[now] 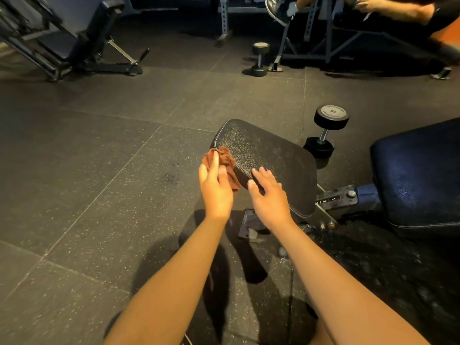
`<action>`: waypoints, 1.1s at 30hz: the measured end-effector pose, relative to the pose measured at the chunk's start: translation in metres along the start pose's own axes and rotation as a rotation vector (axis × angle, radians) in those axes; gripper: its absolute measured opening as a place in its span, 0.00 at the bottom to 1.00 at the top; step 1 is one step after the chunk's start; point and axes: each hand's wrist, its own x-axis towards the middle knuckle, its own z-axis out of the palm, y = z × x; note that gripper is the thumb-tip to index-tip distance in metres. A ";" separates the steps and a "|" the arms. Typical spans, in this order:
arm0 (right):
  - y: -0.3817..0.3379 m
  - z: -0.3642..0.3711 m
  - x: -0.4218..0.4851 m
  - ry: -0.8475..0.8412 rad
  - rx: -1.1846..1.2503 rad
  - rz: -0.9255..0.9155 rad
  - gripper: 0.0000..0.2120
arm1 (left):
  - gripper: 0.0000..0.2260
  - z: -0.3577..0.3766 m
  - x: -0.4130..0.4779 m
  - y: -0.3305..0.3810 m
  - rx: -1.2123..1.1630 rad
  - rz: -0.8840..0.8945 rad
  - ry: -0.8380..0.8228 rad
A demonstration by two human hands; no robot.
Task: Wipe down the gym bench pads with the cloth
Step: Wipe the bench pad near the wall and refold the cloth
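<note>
Holds the bunched cloth (224, 159) in the left grip (215, 186) against the seat pad's (273, 153) 9 o'clock edge. Lays the right grip (267, 192), fingers straight and empty, on its 6 o'clock edge. Seems mid-task: likely leaves the back pad (420, 175), at 3 o'clock, to do.

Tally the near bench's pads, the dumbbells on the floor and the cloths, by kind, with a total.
Pads on the near bench: 2 (black seat pad, blue back pad)
Dumbbells: 2 (near dumbbell beside the seat pad, far dumbbell farther off)
Cloths: 1 (brown cloth, held in the left hand)
Total: 5
</note>
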 end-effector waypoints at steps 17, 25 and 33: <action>0.006 -0.012 -0.003 0.002 0.232 0.069 0.20 | 0.14 0.003 0.015 -0.003 0.193 0.290 -0.046; 0.012 0.004 -0.002 0.100 0.274 0.094 0.19 | 0.12 0.019 -0.031 -0.006 0.337 0.446 -0.225; 0.012 0.001 -0.003 0.020 0.029 -0.038 0.22 | 0.17 0.002 -0.011 0.006 0.005 0.133 -0.073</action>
